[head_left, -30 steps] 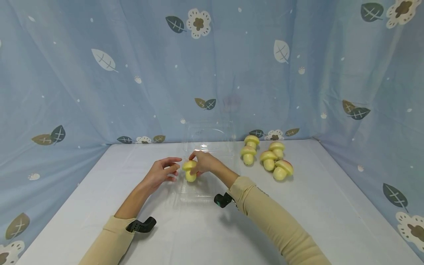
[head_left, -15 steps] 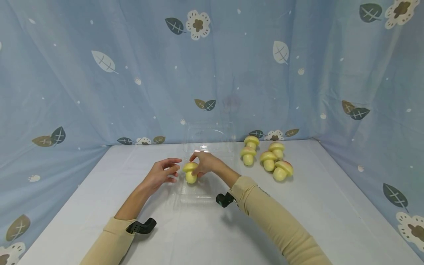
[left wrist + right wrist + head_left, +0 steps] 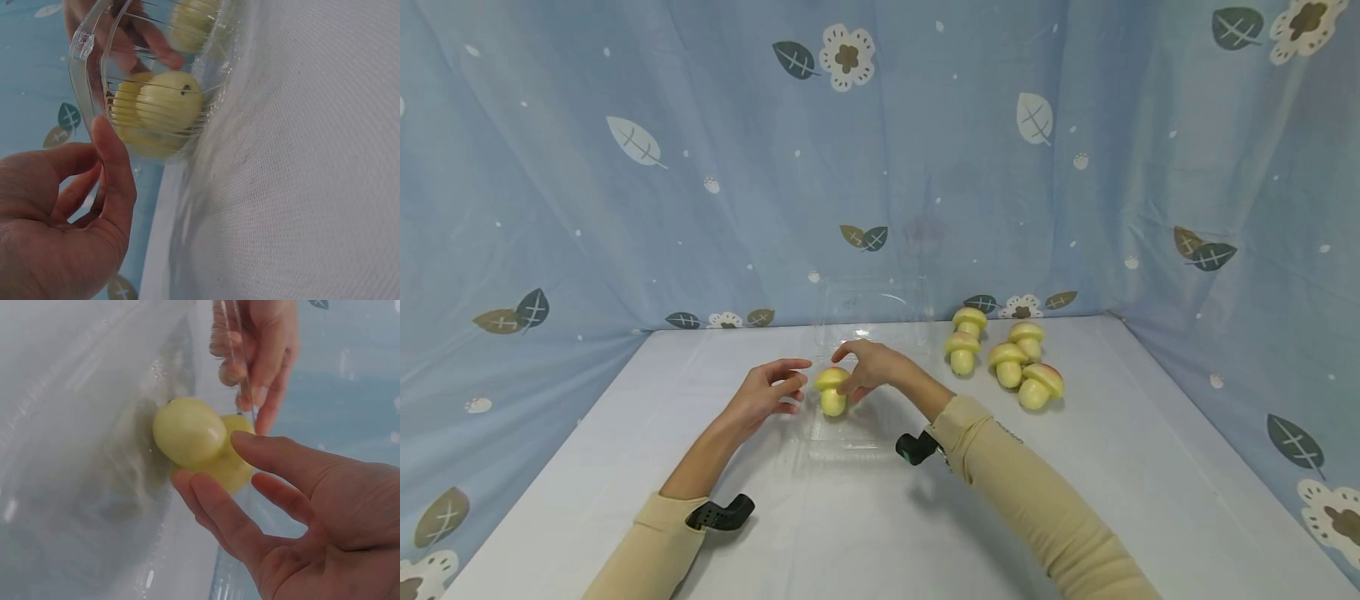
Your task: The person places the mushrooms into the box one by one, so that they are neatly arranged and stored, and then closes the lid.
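A yellow toy mushroom (image 3: 832, 392) stands at the left inside a clear plastic clamshell box (image 3: 850, 450), its round stem end showing in both wrist views. Around it hovers my right hand (image 3: 872, 371); in the right wrist view the thumb (image 3: 275, 450) overlaps the mushroom's edge, with the other fingers loosely spread beneath the cap. From the left, my left hand (image 3: 763, 396) has relaxed fingers at the box's side. The left wrist view shows a fingertip (image 3: 101, 128) right at the rim.
Several more toy mushrooms (image 3: 1007, 362) lie in two groups on the white table, right of the box. The box's raised lid (image 3: 872, 308) stands at the back before a blue patterned curtain (image 3: 737, 167). Each wrist wears a black camera (image 3: 722, 512).
My right hand has eased slightly to the right, its index finger lifting off the cap, while the mushroom stays in the box. The left hand has kept its place.
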Demonstrator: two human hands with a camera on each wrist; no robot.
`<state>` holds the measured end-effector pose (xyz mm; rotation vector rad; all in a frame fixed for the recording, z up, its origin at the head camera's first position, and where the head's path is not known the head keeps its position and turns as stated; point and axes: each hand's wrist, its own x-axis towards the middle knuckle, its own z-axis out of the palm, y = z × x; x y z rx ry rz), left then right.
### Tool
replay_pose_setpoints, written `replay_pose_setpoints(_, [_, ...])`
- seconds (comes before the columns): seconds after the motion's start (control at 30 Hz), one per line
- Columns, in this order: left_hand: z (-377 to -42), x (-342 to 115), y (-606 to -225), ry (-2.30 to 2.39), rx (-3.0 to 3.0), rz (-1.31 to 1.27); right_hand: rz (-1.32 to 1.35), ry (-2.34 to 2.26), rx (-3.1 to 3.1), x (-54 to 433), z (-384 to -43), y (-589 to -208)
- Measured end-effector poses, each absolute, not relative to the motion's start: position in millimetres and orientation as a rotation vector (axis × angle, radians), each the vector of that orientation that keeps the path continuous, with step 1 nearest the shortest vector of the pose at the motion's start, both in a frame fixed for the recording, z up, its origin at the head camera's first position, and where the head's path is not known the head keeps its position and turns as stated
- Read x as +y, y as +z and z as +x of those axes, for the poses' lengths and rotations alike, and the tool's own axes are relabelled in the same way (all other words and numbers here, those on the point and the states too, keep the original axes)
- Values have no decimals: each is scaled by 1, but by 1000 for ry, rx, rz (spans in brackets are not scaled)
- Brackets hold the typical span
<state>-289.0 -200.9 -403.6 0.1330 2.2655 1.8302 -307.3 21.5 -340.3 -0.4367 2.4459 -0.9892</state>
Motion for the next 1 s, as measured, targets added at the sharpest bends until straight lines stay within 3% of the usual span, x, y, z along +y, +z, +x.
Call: replay_pose_setpoints(1.0, [-290, -202, -406, 1832, 2274, 155, -604, -1289, 2381, 121, -291, -306])
